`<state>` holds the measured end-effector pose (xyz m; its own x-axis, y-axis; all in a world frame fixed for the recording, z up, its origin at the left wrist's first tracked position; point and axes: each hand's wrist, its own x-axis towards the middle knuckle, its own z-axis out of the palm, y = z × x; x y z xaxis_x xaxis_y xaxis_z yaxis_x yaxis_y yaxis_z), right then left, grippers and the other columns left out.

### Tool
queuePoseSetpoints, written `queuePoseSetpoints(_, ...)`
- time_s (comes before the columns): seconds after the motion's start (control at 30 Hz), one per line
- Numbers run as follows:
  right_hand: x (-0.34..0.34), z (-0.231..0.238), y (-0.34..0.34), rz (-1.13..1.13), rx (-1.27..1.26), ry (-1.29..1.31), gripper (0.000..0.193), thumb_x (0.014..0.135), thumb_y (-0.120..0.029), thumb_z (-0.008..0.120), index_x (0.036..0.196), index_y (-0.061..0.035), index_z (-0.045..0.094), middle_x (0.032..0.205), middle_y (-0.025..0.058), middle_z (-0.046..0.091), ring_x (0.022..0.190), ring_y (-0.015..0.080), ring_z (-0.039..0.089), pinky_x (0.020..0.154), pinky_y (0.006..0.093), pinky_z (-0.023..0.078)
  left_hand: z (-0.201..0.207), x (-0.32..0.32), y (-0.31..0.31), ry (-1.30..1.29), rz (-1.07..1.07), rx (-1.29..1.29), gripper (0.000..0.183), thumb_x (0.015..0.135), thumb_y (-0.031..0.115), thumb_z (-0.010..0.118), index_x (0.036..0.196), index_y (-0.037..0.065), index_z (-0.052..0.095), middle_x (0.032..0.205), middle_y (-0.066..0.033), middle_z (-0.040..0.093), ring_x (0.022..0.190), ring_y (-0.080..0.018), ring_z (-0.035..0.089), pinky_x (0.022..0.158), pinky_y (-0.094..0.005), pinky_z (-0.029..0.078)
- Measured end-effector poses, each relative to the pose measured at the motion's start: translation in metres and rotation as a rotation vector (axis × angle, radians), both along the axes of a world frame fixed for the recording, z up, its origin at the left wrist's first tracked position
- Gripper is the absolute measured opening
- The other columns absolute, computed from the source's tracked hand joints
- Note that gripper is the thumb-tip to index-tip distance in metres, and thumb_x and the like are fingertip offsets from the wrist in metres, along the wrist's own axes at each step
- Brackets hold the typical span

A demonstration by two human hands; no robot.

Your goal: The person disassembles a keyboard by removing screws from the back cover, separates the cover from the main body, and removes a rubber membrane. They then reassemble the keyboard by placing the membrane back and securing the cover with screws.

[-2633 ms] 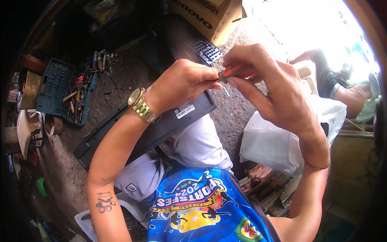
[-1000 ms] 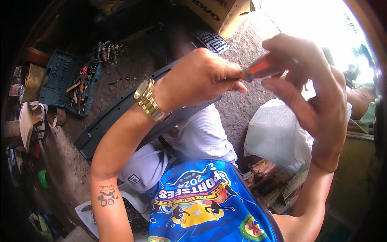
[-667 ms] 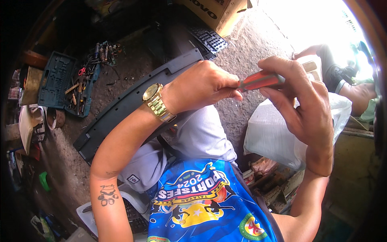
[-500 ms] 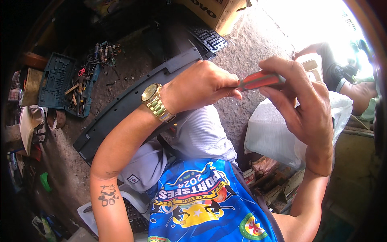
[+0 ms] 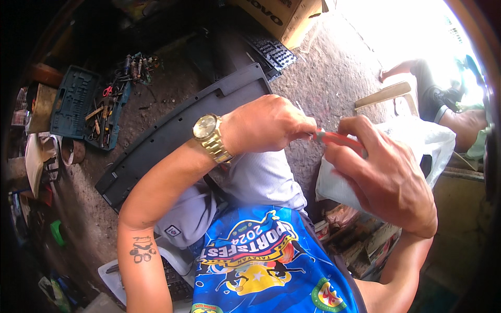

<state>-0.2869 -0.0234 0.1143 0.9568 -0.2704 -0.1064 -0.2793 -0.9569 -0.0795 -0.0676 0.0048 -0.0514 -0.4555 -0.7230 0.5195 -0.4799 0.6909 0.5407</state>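
Note:
A screwdriver (image 5: pixel 340 140) with a red and grey handle is held between my two hands, above my knee. My right hand (image 5: pixel 383 169) is closed on the handle, its fingers slightly blurred. My left hand (image 5: pixel 266 125), with a gold watch (image 5: pixel 207 129) on its wrist, pinches at the front end of the screwdriver; the shaft is mostly hidden behind its fingers. Beneath my left forearm lies a long black plastic panel (image 5: pixel 156 136) with small holes along its edge, partly covered by my arm and leg.
An open toolbox (image 5: pixel 78 104) with several hand tools lies on the floor at the left. Dark keyboard parts (image 5: pixel 271 52) and a cardboard box (image 5: pixel 292 23) are at the far side. On the right are a white plastic bag (image 5: pixel 407 130), a chair part (image 5: pixel 386 95) and another person's leg (image 5: pixel 454 109).
My right hand has turned and curled over the screwdriver handle. Both hands have shifted slightly nearer to me, my left also a little to the right.

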Motion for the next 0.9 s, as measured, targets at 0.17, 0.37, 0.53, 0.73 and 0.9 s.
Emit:
queuePoseSetpoints(0.17, 0.004, 0.0, 0.005, -0.092, -0.105, 0.041, 0.04, 0.086, -0.024, 0.077, 0.12, -0.0049, 0.068, 0.093, 0.0103, 0.066, 0.078, 0.0302, 0.069, 0.066, 0.0436, 0.054, -0.003, -0.009, 0.004, -0.048, 0.135, -0.062, 0.011, 0.087, 0.007, 0.071, 0.096, 0.006, 0.067, 0.087, -0.0095, 0.069, 0.079, -0.0298, 0.072, 0.067, -0.0419, 0.058)
queuePoseSetpoints(0.37, 0.009, 0.002, -0.004, 0.048, -0.167, -0.083, 0.036, 0.084, -0.019, 0.077, 0.117, -0.0055, 0.071, 0.096, 0.0106, 0.069, 0.08, 0.0305, 0.07, 0.069, 0.0429, 0.055, -0.005, -0.011, 0.007, -0.07, 0.132, 0.006, 0.019, 0.093, 0.024, 0.073, 0.103, 0.01, 0.067, 0.085, -0.011, 0.072, 0.082, -0.0321, 0.073, 0.071, -0.0439, 0.059)
queuePoseSetpoints(0.53, 0.009, 0.009, -0.003, 0.056, -0.129, -0.096, 0.038, 0.081, -0.018, 0.08, 0.117, -0.0088, 0.073, 0.1, 0.0119, 0.071, 0.089, 0.0303, 0.073, 0.076, 0.0404, 0.057, 0.001, -0.003, 0.008, 0.115, 0.062, -0.002, 0.02, 0.091, 0.019, 0.077, 0.104, 0.007, 0.068, 0.091, -0.0122, 0.073, 0.082, -0.0343, 0.073, 0.07, -0.0443, 0.058)
queuePoseSetpoints(0.73, 0.008, 0.005, -0.003, -0.162, 0.032, -0.072, 0.039, 0.081, -0.009, 0.079, 0.12, -0.0138, 0.073, 0.12, 0.0141, 0.07, 0.094, 0.0316, 0.073, 0.075, 0.0404, 0.058, 0.003, -0.003, 0.005, 0.099, 0.135, -0.026, 0.018, 0.087, 0.016, 0.078, 0.1, 0.007, 0.07, 0.083, -0.0107, 0.072, 0.078, -0.033, 0.073, 0.071, -0.0434, 0.058)
queuePoseSetpoints(0.9, 0.006, -0.002, -0.003, -0.057, -0.053, -0.272, 0.042, 0.081, -0.009, 0.08, 0.122, -0.0036, 0.072, 0.114, 0.0165, 0.072, 0.094, 0.0317, 0.074, 0.075, 0.0389, 0.057, 0.003, -0.003, 0.005, 0.051, 0.117, -0.035, 0.018, 0.081, 0.018, 0.083, 0.09, 0.009, 0.07, 0.08, -0.0078, 0.07, 0.077, -0.0303, 0.072, 0.069, -0.0415, 0.057)
